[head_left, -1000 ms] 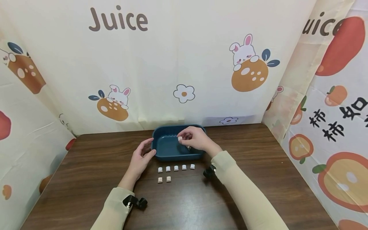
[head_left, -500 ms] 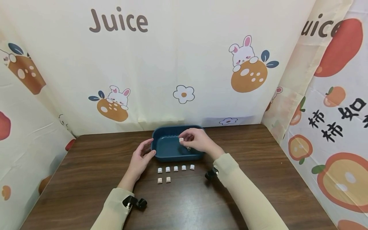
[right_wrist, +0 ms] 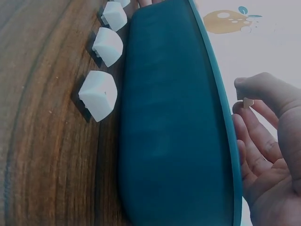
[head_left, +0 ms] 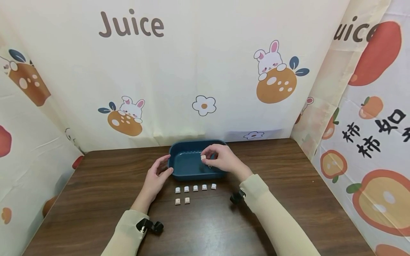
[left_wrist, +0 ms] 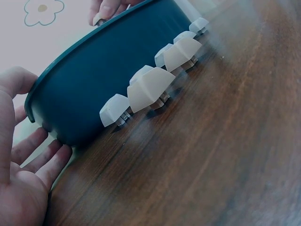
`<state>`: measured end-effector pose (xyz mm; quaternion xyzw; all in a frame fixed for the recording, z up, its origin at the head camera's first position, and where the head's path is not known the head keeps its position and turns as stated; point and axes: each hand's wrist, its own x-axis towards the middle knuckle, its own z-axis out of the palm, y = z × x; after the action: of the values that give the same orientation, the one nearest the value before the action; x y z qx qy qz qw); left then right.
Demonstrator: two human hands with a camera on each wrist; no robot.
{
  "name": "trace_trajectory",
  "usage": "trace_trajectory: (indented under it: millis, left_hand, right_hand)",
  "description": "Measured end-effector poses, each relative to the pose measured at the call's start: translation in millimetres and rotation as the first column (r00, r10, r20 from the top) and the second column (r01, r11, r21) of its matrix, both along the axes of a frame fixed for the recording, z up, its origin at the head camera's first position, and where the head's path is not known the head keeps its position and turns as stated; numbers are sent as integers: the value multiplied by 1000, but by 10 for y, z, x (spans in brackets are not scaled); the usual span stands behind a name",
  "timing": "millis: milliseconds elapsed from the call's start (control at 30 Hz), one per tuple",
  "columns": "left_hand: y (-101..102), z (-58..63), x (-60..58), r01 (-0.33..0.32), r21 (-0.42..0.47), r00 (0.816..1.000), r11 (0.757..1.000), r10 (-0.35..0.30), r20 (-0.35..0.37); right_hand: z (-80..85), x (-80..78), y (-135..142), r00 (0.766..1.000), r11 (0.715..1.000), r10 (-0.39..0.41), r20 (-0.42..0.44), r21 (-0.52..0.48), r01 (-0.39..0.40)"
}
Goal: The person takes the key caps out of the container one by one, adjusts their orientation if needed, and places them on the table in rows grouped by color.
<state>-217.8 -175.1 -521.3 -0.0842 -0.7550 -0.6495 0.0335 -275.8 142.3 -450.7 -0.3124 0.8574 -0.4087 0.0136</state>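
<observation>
My right hand (head_left: 221, 157) pinches a small white keycap (head_left: 203, 157) between thumb and fingertips, above the right half of a dark blue tray (head_left: 189, 176). In the right wrist view only the keycap's edge (right_wrist: 248, 102) shows at the fingertips. My left hand (head_left: 156, 179) holds the left end of the tray, thumb at the near corner and fingers along the side. Part of another keycap (head_left: 209, 166) lies inside the tray under my right hand. On the table in front are a row of several white keycaps (head_left: 195, 188) and two cream keycaps (head_left: 187, 200) below.
The brown wooden table (head_left: 272, 213) extends to both sides and toward me. A printed cloth curtain (head_left: 173, 71) hangs right behind the tray, with more cloth on the left and right. Each wrist carries a black camera (head_left: 157, 227).
My right hand, with the pinched keycap, has shifted slightly right and nearer to me over the tray. The left hand stays at the tray's end, and the keycaps on the table lie as before.
</observation>
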Motion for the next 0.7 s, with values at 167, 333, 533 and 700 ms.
trace_trajectory:
  millis: [167, 333, 533, 700]
  left_hand:
    - [-2, -9, 5, -6, 2, 1000, 1000, 6, -2]
    - [0, -3, 4, -7, -3, 1000, 1000, 7, 4]
    - [1, 3, 8, -8, -8, 1000, 1000, 8, -3]
    - [0, -2, 4, -8, -11, 1000, 1000, 8, -7]
  right_hand:
    - [-9, 66, 18, 1000, 1000, -12, -13, -11, 12]
    - [-14, 153, 23, 999, 999, -22, -41, -42, 20]
    - [4, 304, -9, 998, 997, -15, -65, -76, 10]
    - [16, 469, -44, 998, 996, 6, -70, -84, -12]
